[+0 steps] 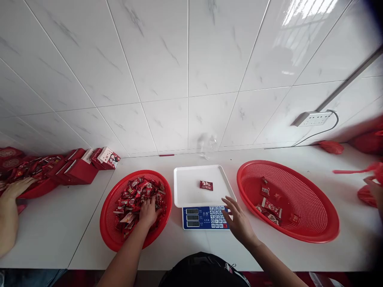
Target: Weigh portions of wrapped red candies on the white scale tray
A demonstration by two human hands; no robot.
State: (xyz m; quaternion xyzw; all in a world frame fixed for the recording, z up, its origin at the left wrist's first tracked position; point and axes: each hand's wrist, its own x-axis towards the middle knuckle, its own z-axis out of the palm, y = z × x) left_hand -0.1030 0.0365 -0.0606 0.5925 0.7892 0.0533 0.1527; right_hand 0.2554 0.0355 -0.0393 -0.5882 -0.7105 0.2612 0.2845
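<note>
Nearest, two hands are working over the white table [185, 247]: the left hand [149, 212] is digging, fingers curled, into the candies [136, 195] heaped in the left basket [107, 223], while the right hand [237, 221] is hovering spread over the scale's [203, 217] keypad. Beyond it, one candy [206, 185] is lying on the tray [185, 191]. A second basket [314, 215], toward the right edge, is holding a few wrapped pieces.

Red wrapped candies [136, 195] heaped, apparently loose

Red baskets [136, 235] – white tray [191, 191], blue keypad [205, 217].
</note>
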